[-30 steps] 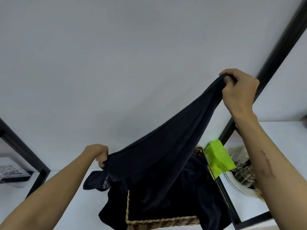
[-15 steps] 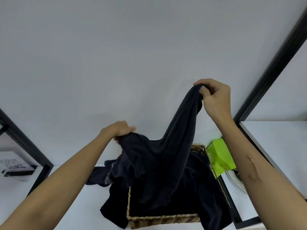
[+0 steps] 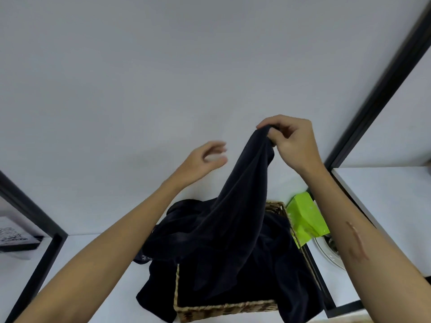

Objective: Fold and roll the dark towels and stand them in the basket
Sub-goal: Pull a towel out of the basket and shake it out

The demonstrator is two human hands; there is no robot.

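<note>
We see the right hand (image 3: 295, 142) raised in front of a plain white wall (image 3: 163, 66), its fingers and thumb pinching the top corner of a dark navy cloth towel (image 3: 235, 206). The towel hangs down from that pinch in a long drape, widening as it falls toward a rectangular woven wicker basket (image 3: 224, 308) that sits on a white shelf surface (image 3: 112, 264). More dark towels (image 3: 158, 283) lie heaped in the basket and spill over its left and near right edges onto the shelf; we cannot tell where the held towel ends and the heap begins.

The left hand (image 3: 203, 159) hovers just left of the hanging towel, apart from it, with fingers loosely spread and slightly curved, holding nothing. Its fingertips are blurred.

Just beside the basket's far right corner stands a bright green packet (image 3: 307, 217), tilted. To the right of that, partly hidden behind the right forearm, we see the rim of a round white dish (image 3: 326, 255) on the neighbouring shelf. Black metal frame bars (image 3: 382, 85) run diagonally at the right and at the lower left. At the far left edge a black-and-white printed card (image 3: 14, 236) rests on another shelf.
</note>
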